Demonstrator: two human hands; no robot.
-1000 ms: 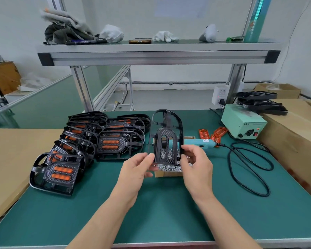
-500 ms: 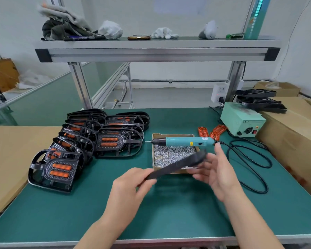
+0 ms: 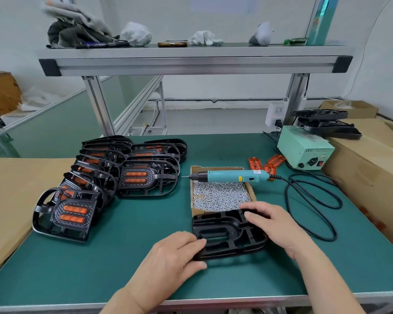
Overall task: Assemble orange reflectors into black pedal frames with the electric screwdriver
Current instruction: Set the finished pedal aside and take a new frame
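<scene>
A black pedal frame (image 3: pixel 229 234) lies flat on the green desk (image 3: pixel 114 264), its open underside up, just in front of a shallow cardboard box (image 3: pixel 251 189) and touching or nearly touching the box's near edge; the left hand (image 3: pixel 173 257) grips the frame's left end, fingers (image 3: pixel 191 243) curled over the rim and thumb under its near edge; the right hand (image 3: pixel 275 225) holds the frame's far right corner, its fingers bent over the rim there and clamped on it with the thumb; the box is filled with small silver screws (image 3: pixel 220 196); the teal electric screwdriver (image 3: pixel 232 176) lies across the far end of the box, its bit pointing left past the box wall, untouched by either hand; its black cable (image 3: pixel 313 200) loops over the desk on the right towards a pale green power unit (image 3: pixel 304 150); a few loose orange reflectors (image 3: pixel 266 164) lie between the box and that unit; to the left, well apart from the hands, finished pedals (image 3: pixel 145 177) with orange reflectors fitted lean on each other in overlapping rows; more bare black frames (image 3: pixel 325 123) are stacked on a cardboard carton (image 3: pixel 361 168) at the right edge.
</scene>
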